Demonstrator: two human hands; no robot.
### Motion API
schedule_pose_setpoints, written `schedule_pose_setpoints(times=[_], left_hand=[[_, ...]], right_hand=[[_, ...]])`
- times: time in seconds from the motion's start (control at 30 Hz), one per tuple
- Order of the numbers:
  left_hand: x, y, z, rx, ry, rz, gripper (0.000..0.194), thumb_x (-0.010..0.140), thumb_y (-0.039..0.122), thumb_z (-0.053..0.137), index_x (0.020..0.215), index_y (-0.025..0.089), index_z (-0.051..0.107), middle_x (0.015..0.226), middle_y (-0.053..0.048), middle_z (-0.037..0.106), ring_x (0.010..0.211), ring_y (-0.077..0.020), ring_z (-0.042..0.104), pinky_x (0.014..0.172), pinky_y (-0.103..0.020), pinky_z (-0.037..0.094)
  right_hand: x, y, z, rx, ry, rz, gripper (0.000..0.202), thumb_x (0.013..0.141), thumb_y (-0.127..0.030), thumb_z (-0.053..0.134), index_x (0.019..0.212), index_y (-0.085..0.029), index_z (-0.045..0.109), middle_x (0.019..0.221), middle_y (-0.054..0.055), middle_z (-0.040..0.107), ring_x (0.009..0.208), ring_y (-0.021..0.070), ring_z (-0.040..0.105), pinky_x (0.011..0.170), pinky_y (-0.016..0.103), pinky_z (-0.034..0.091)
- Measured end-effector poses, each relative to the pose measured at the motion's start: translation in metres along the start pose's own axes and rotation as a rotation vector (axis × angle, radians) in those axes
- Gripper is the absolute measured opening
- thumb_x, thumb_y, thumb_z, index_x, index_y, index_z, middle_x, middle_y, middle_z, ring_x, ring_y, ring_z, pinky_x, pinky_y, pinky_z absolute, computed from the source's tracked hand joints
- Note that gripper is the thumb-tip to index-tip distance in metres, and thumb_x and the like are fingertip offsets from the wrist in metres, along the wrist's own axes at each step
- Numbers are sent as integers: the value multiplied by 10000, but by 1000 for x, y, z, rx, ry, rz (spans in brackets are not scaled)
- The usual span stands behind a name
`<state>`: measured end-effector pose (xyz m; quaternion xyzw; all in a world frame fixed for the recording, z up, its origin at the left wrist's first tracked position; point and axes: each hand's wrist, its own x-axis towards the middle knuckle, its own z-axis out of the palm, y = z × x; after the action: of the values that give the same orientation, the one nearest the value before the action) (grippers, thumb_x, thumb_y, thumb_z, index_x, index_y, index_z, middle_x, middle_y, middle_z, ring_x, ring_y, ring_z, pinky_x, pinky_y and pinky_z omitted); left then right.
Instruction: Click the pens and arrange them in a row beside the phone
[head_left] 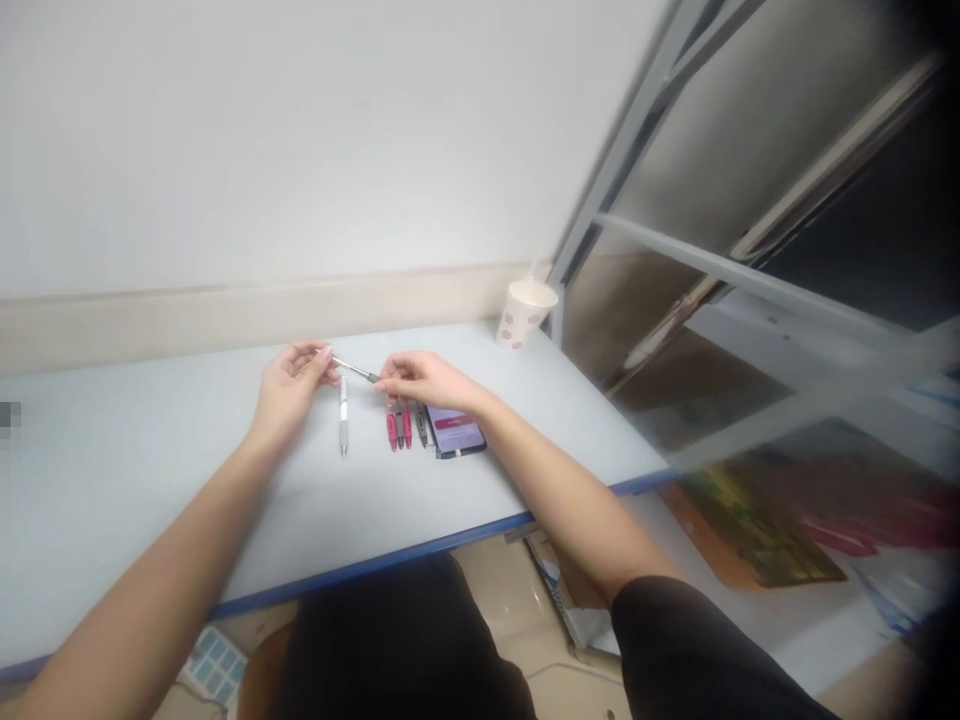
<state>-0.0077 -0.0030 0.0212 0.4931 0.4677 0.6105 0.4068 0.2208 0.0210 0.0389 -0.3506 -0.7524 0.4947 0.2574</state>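
Observation:
Between my two hands, above the table, a slim pen [355, 369] with a light shaft and a dark grey end is held aslant. The fingers of my left hand [294, 380] pinch its pale end. At the dark end, my right hand [424, 380] closes its thumb and fingers on it. Below my left hand lies a white pen [343, 420] with a grey grip. Several red and dark pens [400, 428] lie side by side under my right hand, their upper ends partly hidden. Beside them is a phone [459, 435] with a lit screen, partly covered by my wrist.
A patterned paper cup [525, 312] stands at the back right corner of the pale blue table [360, 520]. A wall rises behind. To the right, a metal frame [637, 120] borders the table's edge. Boxes [581, 610] lie under the table.

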Motion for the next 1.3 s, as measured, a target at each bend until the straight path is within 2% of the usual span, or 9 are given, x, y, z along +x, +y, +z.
schedule_pose_setpoints(times=[0.17,0.47,0.57,0.67,0.83,0.93,1.0,1.17,1.3], left_hand=[[0,1,0,42,-12,24,457,773,556,845,875,189,592,644,37,623,529,-109,575,572,-261,497],[4,1,-4,120,30,27,465,801,604,792,809,223,525,668,0,660,560,-143,629,608,-290,541],[-4,2,2,221,-93,24,437,788,566,810,745,214,555,613,2,645,526,-134,587,564,-273,490],[-18,1,13,253,-245,7,450,790,570,821,724,207,563,575,16,613,505,-123,548,519,-252,438],[-27,-3,22,193,-266,2,479,834,648,779,915,208,609,636,4,667,549,-152,613,569,-284,515],[-25,-5,20,187,-260,72,543,886,683,700,1135,208,610,712,-7,704,593,-166,639,595,-299,541],[-24,-5,18,242,-251,125,532,938,681,621,1191,214,593,775,-22,726,629,-170,650,595,-293,529],[-25,-4,11,573,-345,248,344,1023,541,522,1093,227,643,776,-17,723,700,-190,671,682,-305,499],[-25,-3,10,770,-413,311,309,1030,497,501,994,237,665,726,1,689,640,-187,620,681,-310,455]], right_hand=[[-1,-4,0,-95,-23,-18,324,924,-471,726,834,-164,676,790,29,735,664,125,571,651,267,419],[-1,1,12,-79,1,-101,365,931,-530,711,867,-171,689,739,6,687,677,133,585,670,266,438],[-2,-1,10,-16,-56,-116,311,903,-482,754,967,-179,729,812,7,705,716,136,608,682,266,456],[-3,-2,10,95,-111,-116,309,843,-423,819,967,-187,662,840,3,713,707,134,633,646,256,484],[-5,-5,15,211,-115,-47,337,842,-292,780,1030,-236,506,724,-63,664,559,124,630,538,243,518],[-5,-5,12,225,-51,-78,417,816,-150,700,1171,-247,503,734,-83,654,583,113,647,580,228,540],[-4,-3,6,228,29,-100,457,805,-148,688,1216,-248,514,714,-96,626,572,112,638,576,230,536],[2,4,-11,207,149,-170,314,797,-238,706,1063,-223,539,660,-104,572,530,112,608,573,256,518],[4,6,-9,254,222,-180,368,804,-272,717,1111,-237,518,677,-110,552,547,112,607,575,255,520]])
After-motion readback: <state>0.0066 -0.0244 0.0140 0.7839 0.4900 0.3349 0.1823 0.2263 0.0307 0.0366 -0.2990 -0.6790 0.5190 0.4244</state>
